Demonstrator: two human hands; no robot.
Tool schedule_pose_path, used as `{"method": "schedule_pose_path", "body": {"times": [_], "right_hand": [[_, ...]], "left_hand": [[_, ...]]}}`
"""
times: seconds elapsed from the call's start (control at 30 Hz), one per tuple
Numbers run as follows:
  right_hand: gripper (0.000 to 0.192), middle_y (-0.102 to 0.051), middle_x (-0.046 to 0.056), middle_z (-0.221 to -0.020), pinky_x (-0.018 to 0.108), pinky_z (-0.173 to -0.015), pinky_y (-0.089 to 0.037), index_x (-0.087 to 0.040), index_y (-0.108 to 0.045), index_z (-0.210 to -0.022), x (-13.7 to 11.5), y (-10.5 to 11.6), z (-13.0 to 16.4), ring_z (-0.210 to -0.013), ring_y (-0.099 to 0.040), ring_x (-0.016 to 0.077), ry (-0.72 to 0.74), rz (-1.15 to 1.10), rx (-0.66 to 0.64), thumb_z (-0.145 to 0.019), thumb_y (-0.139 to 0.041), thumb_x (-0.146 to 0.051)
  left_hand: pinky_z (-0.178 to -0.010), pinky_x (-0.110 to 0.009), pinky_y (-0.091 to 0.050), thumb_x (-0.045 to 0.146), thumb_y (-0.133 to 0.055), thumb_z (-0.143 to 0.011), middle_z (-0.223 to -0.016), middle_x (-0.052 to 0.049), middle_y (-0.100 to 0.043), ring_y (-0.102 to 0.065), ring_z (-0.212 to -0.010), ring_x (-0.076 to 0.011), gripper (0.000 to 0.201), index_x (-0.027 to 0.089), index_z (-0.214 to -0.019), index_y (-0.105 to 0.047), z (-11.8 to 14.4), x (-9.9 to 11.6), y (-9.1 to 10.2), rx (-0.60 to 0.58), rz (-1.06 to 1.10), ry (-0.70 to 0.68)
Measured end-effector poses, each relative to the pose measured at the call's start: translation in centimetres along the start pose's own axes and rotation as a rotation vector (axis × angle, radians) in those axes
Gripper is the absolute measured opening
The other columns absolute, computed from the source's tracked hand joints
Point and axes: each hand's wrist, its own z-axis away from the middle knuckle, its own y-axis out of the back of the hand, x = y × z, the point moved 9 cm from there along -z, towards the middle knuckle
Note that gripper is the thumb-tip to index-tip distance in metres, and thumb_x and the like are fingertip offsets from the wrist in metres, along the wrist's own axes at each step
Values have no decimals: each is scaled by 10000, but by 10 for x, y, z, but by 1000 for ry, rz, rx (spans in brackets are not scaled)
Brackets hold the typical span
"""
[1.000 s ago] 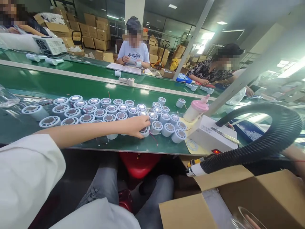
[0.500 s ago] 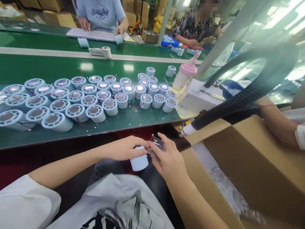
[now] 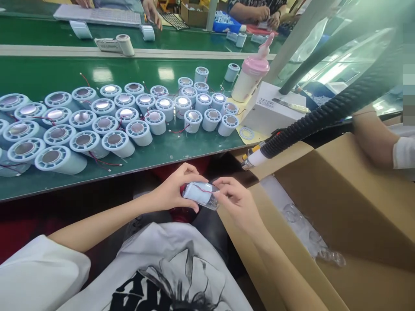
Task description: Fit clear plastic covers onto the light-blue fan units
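Above my lap, a light-blue cylinder (image 3: 197, 193) lies on its side within a clear plastic cup (image 3: 213, 203). A thin red wire runs along the cylinder. My left hand (image 3: 173, 188) grips the cup from the left, thumb and fingers around its end. From the right, my right hand (image 3: 239, 206) has its fingertips closed on the cup's other end, by the wire. Whether these fingertips also pinch the wire, I cannot tell. Several similar light-blue cylinders (image 3: 138, 131) with round metal discs and red wires stand on the green bench (image 3: 152, 162).
A black ribbed hose (image 3: 301, 125) with a metal-tipped tool (image 3: 249, 162) hangs at the right, before a white box (image 3: 270, 108) and a pink-topped bottle (image 3: 251, 77). An open cardboard box (image 3: 350, 216) with clear plastic pieces stands lower right. Other people's hands (image 3: 152, 13) work across the bench.
The light-blue cylinder, before in my left hand beside the clear cup, is now inside it. Both hands have come level around the cup. The view has tilted down.
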Motion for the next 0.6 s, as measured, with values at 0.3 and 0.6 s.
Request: {"method": "schedule_pose_path", "body": {"times": [0.3, 0.6], "right_hand": [[193, -645, 85, -1139, 371, -724, -580, -221, -708, -771, 18, -1, -3, -1058, -617, 274, -81, -308, -93, -692, -736, -394], [383, -603, 77, -1281, 392, -957, -512, -259, -588, -1097, -12, 2, 25, -1170, -577, 261, 335, 203, -125, -745, -736, -289]], "left_hand": [[-962, -369, -476, 229, -749, -714, -1283, -85, -529, -566, -1121, -205, 633, 246, -1282, -470, 8, -9, -28, -204, 606, 223], [-882, -343, -518, 246, -742, -724, -1359, -98, -495, -577, -1106, -236, 669, 269, -1329, -457, 14, 5, -26, -230, 629, 242]]}}
